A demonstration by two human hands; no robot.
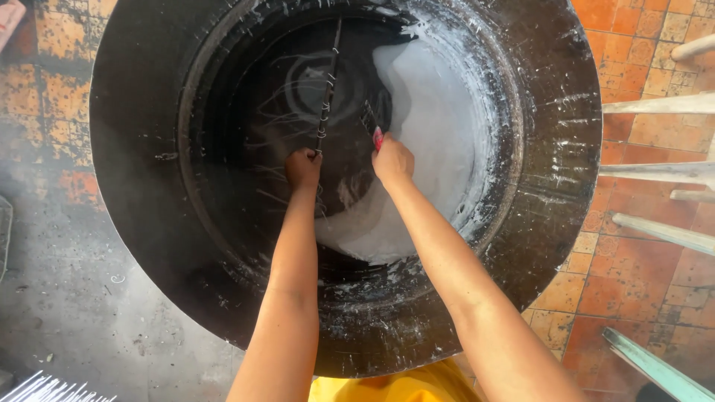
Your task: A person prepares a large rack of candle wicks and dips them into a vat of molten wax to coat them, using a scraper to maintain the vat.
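**Both hands down in the black vat**

Over the wide black vat [149, 149], my left hand [302, 168] has its grip closed around a dark notched rod [326, 97] that slants away into the basin. Just beside it, my right hand [392, 159] pinches a small red-tipped tool [377, 138]. Beyond, white wax [432, 126] coats the far right wall.

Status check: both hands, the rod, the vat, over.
Left hand gripping thin dark rod, held over big black vat. Right hand holds a second dark piece with a red end. White wax pooled at right. Nothing blocking.
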